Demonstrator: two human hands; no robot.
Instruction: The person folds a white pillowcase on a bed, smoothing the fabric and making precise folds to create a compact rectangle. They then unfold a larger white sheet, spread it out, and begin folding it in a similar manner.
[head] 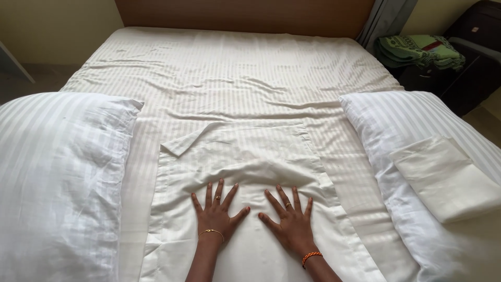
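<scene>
Left hand (216,211): flat, palm down, fingers spread wide, pressed on cloth; holds nothing. Ring on one finger, thin gold bracelet at wrist.
Right hand (291,222): flat, palm down, fingers spread wide, pressed on same cloth; holds nothing. Ring on one finger, orange braided band at wrist.
Hands, relation: side by side, thumbs toward each other, small gap betw. them, not touching.
Cloth (250,156): white, faint stripes, lies flat under both hands and runs on ahead of fingertips. Rumpled ridge just past fingertips. Far-left corner folded over, ahead-left of left hand. Looks like a pillowcase; cannot tell for sure.
Sheet (235,68): striped cream, covers bed under cloth, wrinkled, stretches well ahead of hands and to both sides.
Left pillow (57,177): white striped, lg., just left of left hand, beside cloth's left edge; touching or not, cannot tell.
Right pillow (396,136): white striped, to right of right hand, apart from cloth w. strip of sheet between.
Folded cloth (446,177): white, neat rectangle, lies on right pillow, right of right hand, well apart from it.
Headboard (245,15): brown wood, far ahead of hands, at sheet's far end.
Green cloths (420,49): folded stack, patterned, far ahead-right of right hand, off the bed, on dark furniture.
Curtain (383,18): grey, far ahead-right, betw. headboard and green cloths.
</scene>
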